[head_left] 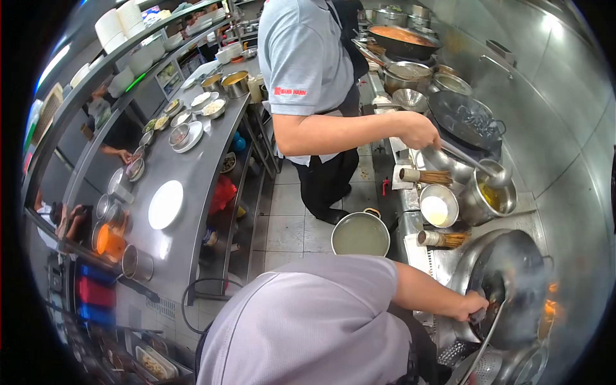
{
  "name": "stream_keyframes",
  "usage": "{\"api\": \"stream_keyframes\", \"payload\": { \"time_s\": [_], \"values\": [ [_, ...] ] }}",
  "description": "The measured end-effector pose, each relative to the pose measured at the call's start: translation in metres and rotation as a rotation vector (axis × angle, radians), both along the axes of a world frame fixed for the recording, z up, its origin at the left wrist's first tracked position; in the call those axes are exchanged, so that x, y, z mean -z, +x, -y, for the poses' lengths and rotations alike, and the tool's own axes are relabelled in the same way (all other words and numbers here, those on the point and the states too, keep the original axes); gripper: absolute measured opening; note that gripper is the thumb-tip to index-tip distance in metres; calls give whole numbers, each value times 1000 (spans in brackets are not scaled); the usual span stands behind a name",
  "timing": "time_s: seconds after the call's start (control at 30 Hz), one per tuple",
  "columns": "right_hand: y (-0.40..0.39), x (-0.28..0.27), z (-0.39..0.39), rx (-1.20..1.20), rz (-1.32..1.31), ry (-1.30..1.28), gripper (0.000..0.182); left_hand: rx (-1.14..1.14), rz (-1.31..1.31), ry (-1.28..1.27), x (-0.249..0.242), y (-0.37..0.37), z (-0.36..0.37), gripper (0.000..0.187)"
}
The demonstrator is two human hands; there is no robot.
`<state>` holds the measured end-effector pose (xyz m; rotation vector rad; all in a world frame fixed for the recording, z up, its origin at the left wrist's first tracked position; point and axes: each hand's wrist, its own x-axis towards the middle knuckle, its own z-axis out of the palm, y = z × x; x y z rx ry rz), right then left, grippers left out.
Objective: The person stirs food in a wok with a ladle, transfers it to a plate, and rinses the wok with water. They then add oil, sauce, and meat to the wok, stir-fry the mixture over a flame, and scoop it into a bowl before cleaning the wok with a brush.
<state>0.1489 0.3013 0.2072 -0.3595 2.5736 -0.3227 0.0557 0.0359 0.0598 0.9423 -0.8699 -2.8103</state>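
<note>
Wok (513,282) sits at the near right of the scene, on the burner of the steel cooking range (443,260), dark and steaming, with orange flame visible at its right edge. Right hand (471,307) rests at the wok's near-left rim, grip closed around what appears to be the handle of a ladle (489,333); the fingers' exact wrap is partly hidden by the wrist. The ladle's long axis runs from the hand down and toward the near edge, roughly along the wok's left side. The wok's centre lies right and slightly far of the grip. Left hand is not in view, so the right is the only hand at the wok. Farther along the range, a co-worker's hand (420,131) holds a ladle over a steel pot (491,196). A white plate (165,204) lies on the desk (192,167), left, well apart.
</note>
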Motion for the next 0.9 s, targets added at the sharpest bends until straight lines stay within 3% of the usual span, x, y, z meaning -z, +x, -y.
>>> {"api": "stream_keyframes", "payload": {
  "time_s": [0.1, 0.13, 0.17, 0.2, 0.23, 0.27, 0.33, 0.37, 0.4, 0.47, 0.57, 0.6, 0.67, 0.73, 0.77, 0.83, 0.87, 0.9],
  "values": [
    [-23, 26, 37, -26, -253, 188, 54, 102, -137, 16, 55, 23, 0, 5],
    [-22, 26, 38, 1, -241, 179, 53, 120, -43, -38, 48, 52, 5, 5],
    [-16, 19, 23, 37, -162, 115, 53, 142, 54, -89, 39, 84, 9, 5],
    [-10, 12, 9, 77, -84, 54, 53, 111, -82, -197, 62, 88, 6, 4],
    [7, 4, -14, 168, 61, -83, 54, 175, -96, -73, 45, 91, 6, 7],
    [32, -11, -35, 28, -82, -147, 58, 241, -101, 46, 27, 94, 8, 14],
    [24, 21, -68, 286, 164, -540, 73, 305, -76, 48, 0, 59, 9, 11],
    [25, 23, -62, 349, 134, -567, 70, 353, -60, 10, -7, 35, 10, 10],
    [15, -5, -28, 215, 42, -297, 64, 398, -48, -30, -5, 12, 13, 9],
    [-18, 46, -22, -4, -201, -504, 62, 397, -44, 8, 8, -6, 12, 8],
    [-39, 67, 22, 197, -187, -245, 64, 320, -188, 141, 39, 38, 10, 10],
    [-29, 68, 9, 220, -182, -237, 64, 295, -33, 98, 29, 66, 13, 11],
    [9, 54, -19, 55, -369, -539, 64, 378, 4, 108, -3, 102, 23, 8],
    [51, 7, -52, 274, -10, -412, 63, 314, 8, 180, -29, 83, 21, 9],
    [64, -7, -68, 411, 198, -494, 62, 236, 10, 249, -34, 70, 19, 9],
    [68, -12, -76, 400, 150, -499, 63, 215, -1, 183, -33, 25, 13, 9],
    [57, -32, -56, 384, 123, -300, 65, 225, -6, 181, -20, 7, 14, 9],
    [40, -26, -42, 364, 100, -278, 65, 269, -37, 131, 1, -8, 17, 10]
  ]
}}
